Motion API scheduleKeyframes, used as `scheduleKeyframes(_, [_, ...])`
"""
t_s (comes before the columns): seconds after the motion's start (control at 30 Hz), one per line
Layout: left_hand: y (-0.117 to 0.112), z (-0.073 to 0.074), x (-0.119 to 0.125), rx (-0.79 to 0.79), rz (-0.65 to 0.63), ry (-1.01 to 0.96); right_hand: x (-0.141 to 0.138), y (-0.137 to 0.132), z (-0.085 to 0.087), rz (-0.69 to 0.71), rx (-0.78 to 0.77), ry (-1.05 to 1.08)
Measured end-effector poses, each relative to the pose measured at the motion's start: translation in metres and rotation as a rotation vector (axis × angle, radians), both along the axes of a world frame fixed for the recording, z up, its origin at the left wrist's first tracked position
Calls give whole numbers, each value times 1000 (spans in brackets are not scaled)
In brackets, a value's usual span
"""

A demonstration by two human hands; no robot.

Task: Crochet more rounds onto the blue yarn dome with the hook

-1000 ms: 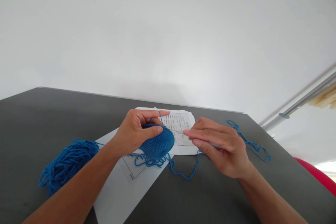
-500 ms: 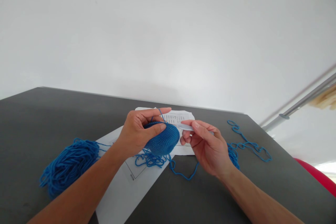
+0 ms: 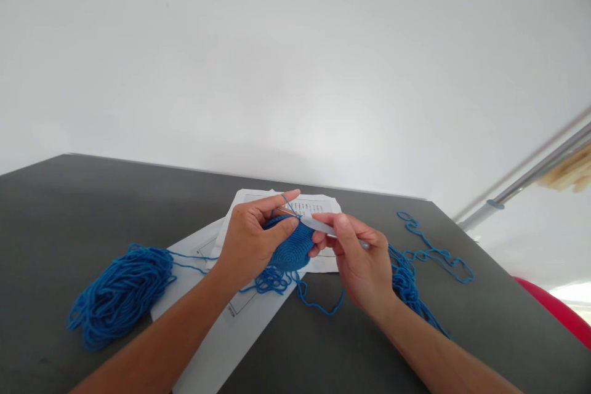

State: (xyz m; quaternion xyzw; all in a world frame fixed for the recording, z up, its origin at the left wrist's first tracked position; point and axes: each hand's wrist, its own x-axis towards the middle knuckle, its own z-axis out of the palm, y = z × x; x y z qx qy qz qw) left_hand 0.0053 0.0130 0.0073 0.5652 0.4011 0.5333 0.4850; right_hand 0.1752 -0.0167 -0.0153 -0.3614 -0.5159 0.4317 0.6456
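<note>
A round piece of blue crochet work (image 3: 295,247) is pinched at its top edge by my left hand (image 3: 252,231), thumb in front. A strand of blue yarn loops over that hand's raised index finger. My right hand (image 3: 362,252) grips the pale handle of a crochet hook (image 3: 323,226). The metal shaft of the hook lies at the upper edge of the crochet piece, beside my left thumb. Some fingertips of my right hand are close to the piece's right side; whether they touch it I cannot tell.
On the dark table (image 3: 138,197), a skein of blue yarn (image 3: 122,295) lies left. Printed sheets (image 3: 249,332) are under my hands, with loose blue yarn (image 3: 272,280) on them. More tangled yarn (image 3: 406,283) lies right. A metal rail (image 3: 521,188) stands beyond the table's right edge.
My right hand and the hook have moved left, and the hook now reaches farther across the crochet piece's edge. My left hand has shifted slightly right with the piece.
</note>
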Motion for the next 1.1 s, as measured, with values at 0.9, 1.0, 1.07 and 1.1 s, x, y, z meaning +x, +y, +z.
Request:
scheduleKeyframes(0.9, [-6,-3,10,-60,-22,-86,-1,-2,-9,-115,217,-178])
scheduleKeyframes(1.0, [-6,-2,11,-84,12,-137,-1,-2,-10,-115,242,-192])
scheduleKeyframes(1.07, [-6,-2,12,-134,8,-217,-1,-3,-10,-152,306,-256])
scheduleKeyframes(1.1, [-5,-2,12,-167,-8,-265,-1,-4,-10,-183,362,-326])
